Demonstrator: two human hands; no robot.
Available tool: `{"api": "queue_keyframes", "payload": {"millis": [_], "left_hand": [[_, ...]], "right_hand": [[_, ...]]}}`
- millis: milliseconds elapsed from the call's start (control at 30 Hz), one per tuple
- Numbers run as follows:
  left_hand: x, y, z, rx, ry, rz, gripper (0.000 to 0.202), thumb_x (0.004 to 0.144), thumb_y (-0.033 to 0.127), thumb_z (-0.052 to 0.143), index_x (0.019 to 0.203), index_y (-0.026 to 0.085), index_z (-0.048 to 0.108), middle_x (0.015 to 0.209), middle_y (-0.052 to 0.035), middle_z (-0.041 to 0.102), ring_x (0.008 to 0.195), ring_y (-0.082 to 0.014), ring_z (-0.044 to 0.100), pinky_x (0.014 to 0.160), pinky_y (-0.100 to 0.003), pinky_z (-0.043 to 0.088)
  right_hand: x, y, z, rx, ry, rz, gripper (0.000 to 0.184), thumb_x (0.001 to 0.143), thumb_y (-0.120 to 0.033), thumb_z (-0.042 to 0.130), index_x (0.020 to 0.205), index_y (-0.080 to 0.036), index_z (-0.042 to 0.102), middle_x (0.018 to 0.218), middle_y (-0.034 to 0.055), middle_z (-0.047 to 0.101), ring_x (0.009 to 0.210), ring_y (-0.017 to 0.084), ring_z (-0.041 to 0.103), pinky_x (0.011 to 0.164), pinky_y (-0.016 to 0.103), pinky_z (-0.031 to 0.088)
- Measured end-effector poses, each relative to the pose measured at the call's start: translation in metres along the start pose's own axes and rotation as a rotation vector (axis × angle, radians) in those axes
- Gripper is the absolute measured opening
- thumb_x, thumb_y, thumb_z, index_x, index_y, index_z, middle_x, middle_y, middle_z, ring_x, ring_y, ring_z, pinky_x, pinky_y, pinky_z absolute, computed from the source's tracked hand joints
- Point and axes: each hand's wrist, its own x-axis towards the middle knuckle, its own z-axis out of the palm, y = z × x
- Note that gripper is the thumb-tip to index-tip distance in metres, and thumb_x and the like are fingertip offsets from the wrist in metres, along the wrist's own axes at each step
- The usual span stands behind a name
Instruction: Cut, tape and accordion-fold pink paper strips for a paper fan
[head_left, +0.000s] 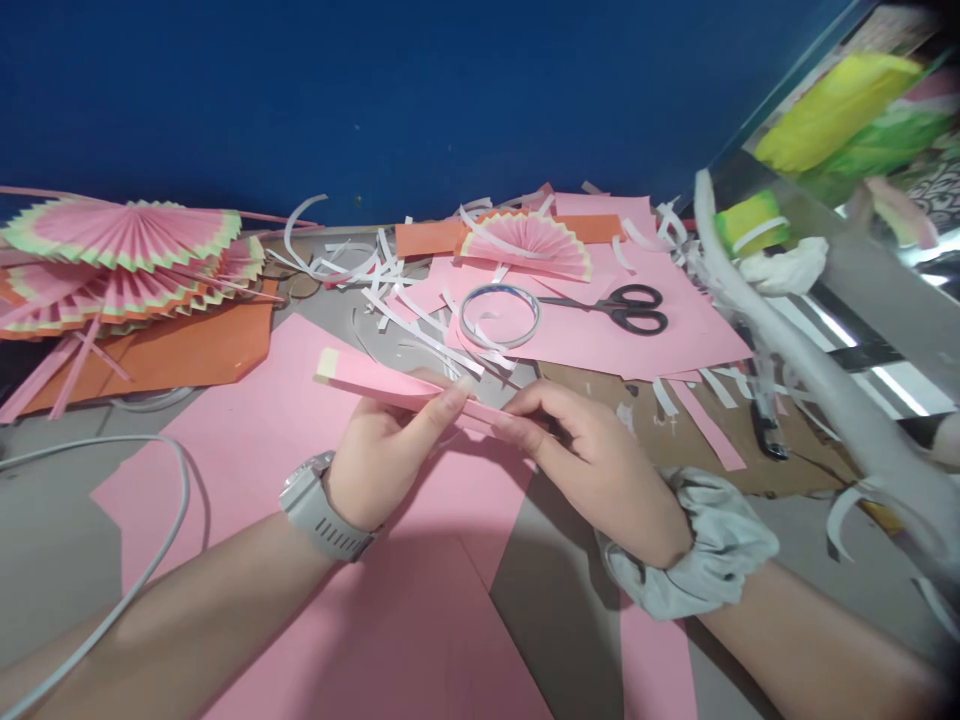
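My left hand [394,440] is closed round a narrow folded strip of pink paper [375,380], its thumb pressed on top. The strip's far left end is pale yellow and sticks out past the fingers. At the strip's right end, my right hand [574,440] pinches the paper between thumb and fingers. Both hands hang over large pink paper sheets [360,620]. Beyond them lie a roll of tape [500,316] and scissors [634,308] with black handles, the blades partly covered by the roll.
Pleated pink paper fans [135,235] are piled at the left on orange paper [225,335]; another fan [525,245] lies at the back. White paper scraps [412,310] are scattered around. A cutter [766,425] rests on cardboard [720,470] at right. A white cable [180,490] loops at left.
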Motion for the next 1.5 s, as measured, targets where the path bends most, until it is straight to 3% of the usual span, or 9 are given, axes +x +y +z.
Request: {"api": "queue_keyframes", "payload": {"millis": [200, 300, 367, 500, 633, 767, 1100, 1267, 1500], "left_hand": [[0.0005, -0.0028, 0.0011, -0.074, 0.067, -0.028, 0.032, 0.086, 0.022, 0.053, 0.055, 0.016, 0.05, 0.051, 0.0043, 0.043, 0.05, -0.007, 0.041, 0.053, -0.019, 0.04], [0.0001, -0.0068, 0.0014, -0.167, 0.155, -0.048, 0.023, 0.084, 0.028, 0.055, 0.064, 0.017, 0.057, 0.047, 0.0061, 0.039, 0.043, -0.0068, 0.037, 0.044, -0.02, 0.036], [-0.001, -0.0079, 0.001, -0.21, 0.182, -0.027, 0.017, 0.082, 0.03, 0.058, 0.072, 0.017, 0.061, 0.05, 0.0058, 0.043, 0.043, -0.0066, 0.038, 0.043, -0.02, 0.037], [-0.0031, -0.0038, -0.0002, -0.089, 0.07, 0.035, 0.012, 0.075, 0.03, 0.066, 0.08, 0.02, 0.066, 0.075, -0.0001, 0.063, 0.056, -0.0101, 0.054, 0.05, -0.021, 0.045], [-0.0026, -0.0001, -0.0009, 0.021, -0.075, 0.109, 0.014, 0.082, 0.029, 0.058, 0.076, 0.021, 0.068, 0.08, -0.0026, 0.067, 0.069, -0.0152, 0.06, 0.059, -0.024, 0.049], [-0.0021, -0.0029, -0.002, 0.044, -0.019, 0.105, 0.016, 0.084, 0.026, 0.054, 0.071, 0.019, 0.061, 0.071, -0.001, 0.062, 0.07, -0.0146, 0.059, 0.068, -0.026, 0.047], [-0.0042, -0.0035, -0.0015, 0.101, 0.026, 0.106, 0.02, 0.086, 0.022, 0.051, 0.067, 0.017, 0.057, 0.069, -0.0009, 0.056, 0.07, -0.0143, 0.056, 0.07, -0.026, 0.044], [-0.0033, -0.0031, -0.0009, 0.13, 0.036, 0.122, 0.026, 0.086, 0.021, 0.05, 0.06, 0.018, 0.054, 0.068, -0.0011, 0.057, 0.07, -0.0138, 0.056, 0.069, -0.025, 0.044], [-0.0038, -0.0029, 0.0001, 0.126, 0.042, 0.12, 0.023, 0.086, 0.028, 0.051, 0.065, 0.018, 0.056, 0.065, -0.0009, 0.056, 0.065, -0.014, 0.056, 0.066, -0.027, 0.046]], "right_hand": [[0.0026, 0.0004, -0.0012, 0.009, 0.013, 0.045, 0.016, 0.088, -0.037, 0.05, 0.087, -0.023, 0.058, 0.077, -0.004, 0.061, 0.066, 0.01, 0.054, 0.058, 0.022, 0.039], [0.0027, 0.0023, -0.0022, 0.051, 0.026, 0.07, 0.021, 0.087, -0.04, 0.051, 0.098, -0.023, 0.057, 0.091, -0.0005, 0.063, 0.08, 0.014, 0.057, 0.066, 0.025, 0.042], [0.0017, 0.0033, -0.0023, 0.083, 0.047, 0.069, 0.021, 0.086, -0.04, 0.052, 0.097, -0.023, 0.056, 0.089, 0.0005, 0.062, 0.079, 0.015, 0.057, 0.067, 0.026, 0.042], [-0.0018, 0.0018, -0.0006, 0.119, 0.051, 0.011, 0.012, 0.086, -0.033, 0.055, 0.09, -0.022, 0.054, 0.079, -0.0001, 0.059, 0.068, 0.014, 0.055, 0.061, 0.026, 0.042], [-0.0031, -0.001, 0.0015, 0.117, 0.082, -0.082, 0.007, 0.086, -0.028, 0.055, 0.087, -0.021, 0.055, 0.079, 0.0009, 0.059, 0.072, 0.014, 0.056, 0.064, 0.025, 0.043], [-0.0026, -0.0016, 0.0026, 0.111, 0.066, -0.074, 0.007, 0.086, -0.028, 0.055, 0.084, -0.021, 0.055, 0.076, -0.0007, 0.058, 0.069, 0.012, 0.055, 0.061, 0.023, 0.043], [-0.0032, -0.0033, 0.0052, 0.104, 0.037, 0.025, 0.015, 0.088, -0.032, 0.051, 0.079, -0.02, 0.053, 0.07, -0.0017, 0.057, 0.061, 0.011, 0.054, 0.058, 0.023, 0.042], [-0.0032, -0.0025, 0.0058, 0.087, 0.041, 0.01, 0.015, 0.089, -0.032, 0.05, 0.079, -0.02, 0.053, 0.07, -0.002, 0.057, 0.062, 0.01, 0.053, 0.058, 0.023, 0.041], [-0.0036, -0.0002, 0.0052, 0.046, 0.098, -0.013, 0.013, 0.088, -0.03, 0.052, 0.079, -0.021, 0.054, 0.071, -0.0009, 0.059, 0.062, 0.012, 0.054, 0.057, 0.024, 0.042]]}}
